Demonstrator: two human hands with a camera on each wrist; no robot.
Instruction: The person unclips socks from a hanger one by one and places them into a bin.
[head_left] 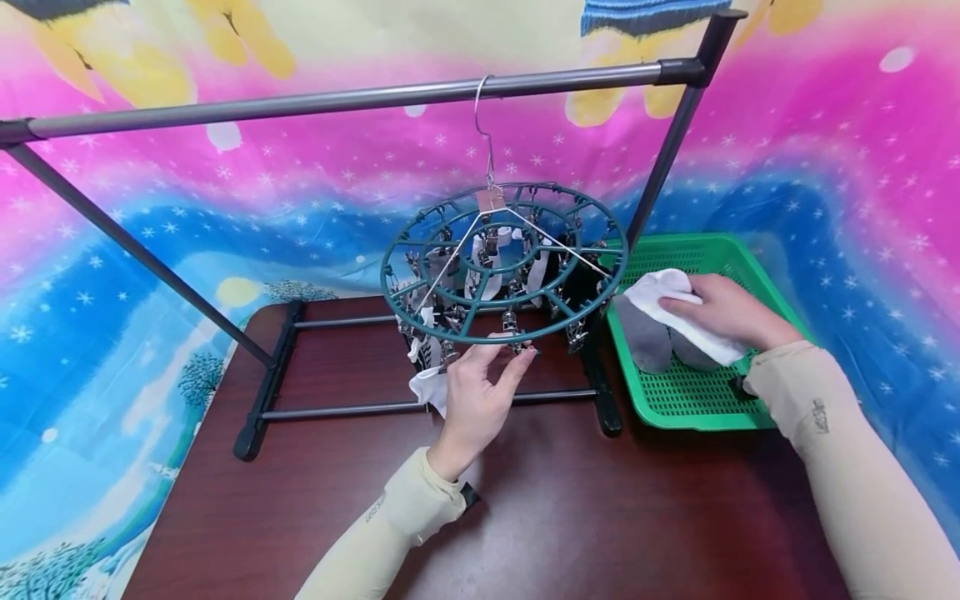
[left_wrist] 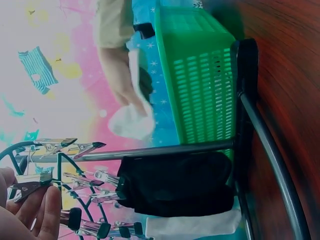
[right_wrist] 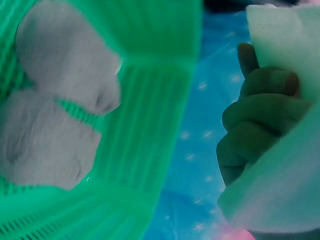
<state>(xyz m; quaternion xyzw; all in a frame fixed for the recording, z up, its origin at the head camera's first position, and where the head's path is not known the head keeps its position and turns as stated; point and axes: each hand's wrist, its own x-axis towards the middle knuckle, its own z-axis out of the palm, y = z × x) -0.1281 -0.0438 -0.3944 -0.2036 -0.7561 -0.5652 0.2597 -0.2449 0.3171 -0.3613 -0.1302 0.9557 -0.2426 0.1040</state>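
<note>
Closest to me are my pale sleeves, one reaching in from each side over the dark reddish-brown table. A small dark object shows at my left cuff.

My left hand is raised at the near rim of the round green hanger. Its thumb and fingers are narrowed to a pinch on a metal clip that hangs there; whether the clip's own jaws are parted, I cannot tell. Just beside that hand, on its left, hangs a small white piece of fabric, with a black-and-white patterned piece close behind it.

My right hand is off to the right, fingers curled round a white sock — one end juts out past my fingertips, the other trails beneath my palm. In the head view I hold it over the green basket, which stands on the table beside the rack. Two grey bundles of fabric lie in the basket next to each other.

From the hanger's far right clips hang a black sock and, next to it, a white length of fabric. A metal hook carries the hanger on the rack's horizontal bar. Behind everything spreads a backdrop — pink above, blue below, dotted with snowflakes.
</note>
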